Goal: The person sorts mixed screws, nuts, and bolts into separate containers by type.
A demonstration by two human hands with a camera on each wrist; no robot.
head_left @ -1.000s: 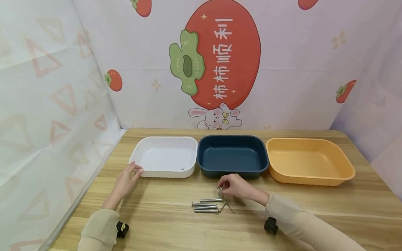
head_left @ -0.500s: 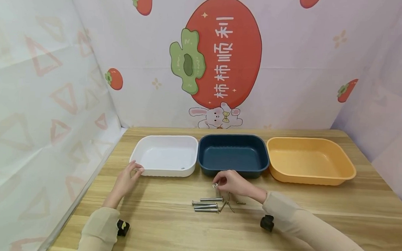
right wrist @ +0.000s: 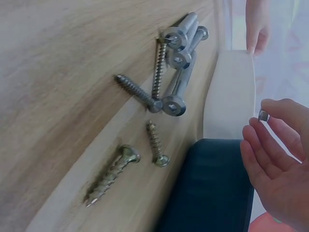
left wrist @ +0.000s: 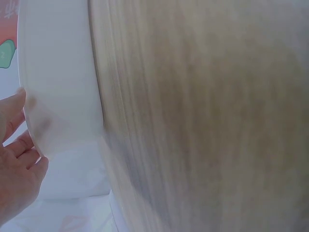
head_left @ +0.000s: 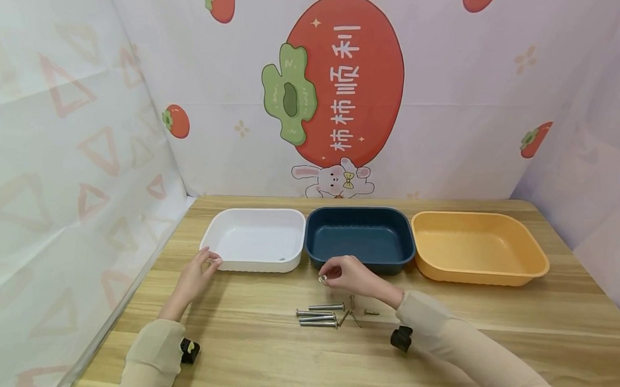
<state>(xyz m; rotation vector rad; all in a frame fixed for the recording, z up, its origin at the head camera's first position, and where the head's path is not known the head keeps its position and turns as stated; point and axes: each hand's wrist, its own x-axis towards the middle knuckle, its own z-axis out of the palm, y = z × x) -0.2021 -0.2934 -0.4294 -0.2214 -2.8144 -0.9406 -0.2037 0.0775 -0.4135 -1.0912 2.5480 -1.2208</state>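
My right hand [head_left: 355, 275] pinches a small silver nut [right wrist: 263, 116] between thumb and fingertips. It hovers in front of the blue tray [head_left: 359, 265], close to where that meets the white tray [head_left: 257, 267]. My left hand [head_left: 194, 278] holds the white tray's front left corner, fingers at the rim. A small metal piece [head_left: 282, 259] lies inside the white tray near its front right corner. On the table, several long silver bolts [head_left: 318, 324] lie side by side. Next to them are several short pointed screws [right wrist: 113, 174], one of them set apart to the right.
A yellow tray [head_left: 478, 277] stands right of the blue one, the three in a row along the back of the wooden table [head_left: 261, 359]. Patterned cloth [head_left: 223, 166] hangs behind and at both sides. Each wrist carries a small black device [head_left: 401, 339].
My right hand has moved left and slightly back, away from the screws, carrying the nut toward the white tray. My left hand has stayed at the white tray's corner.
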